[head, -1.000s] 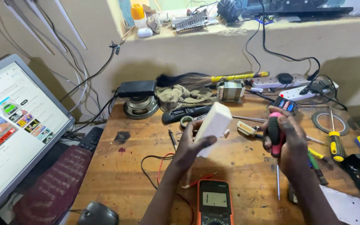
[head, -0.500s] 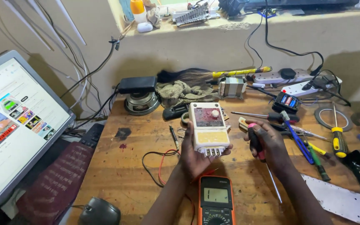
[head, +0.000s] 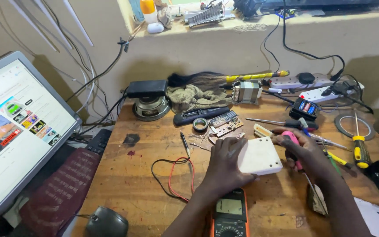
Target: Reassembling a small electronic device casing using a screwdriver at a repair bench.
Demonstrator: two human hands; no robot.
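My left hand (head: 225, 164) presses on the left side of a white plastic box (head: 259, 156) that lies flat on the wooden workbench (head: 132, 184). My right hand (head: 301, 149) sits at the box's right edge and grips a pink-handled screwdriver (head: 291, 139); its thin shaft (head: 314, 191) points down toward me. An orange multimeter (head: 230, 214) lies under my left forearm, with red and black leads (head: 174, 175) looped to the left of it.
A monitor (head: 14, 127) stands at the left, a mouse (head: 107, 223) at the front edge. A speaker (head: 151, 105), cloth, transformer (head: 246, 91), power strips (head: 325, 90), circuit board (head: 225, 123), tape rolls and yellow-handled screwdrivers (head: 359, 149) crowd the back and right.
The white box, held upright before, now lies flat on the bench under my left hand. My right hand with the screwdriver has moved in to the box's right edge.
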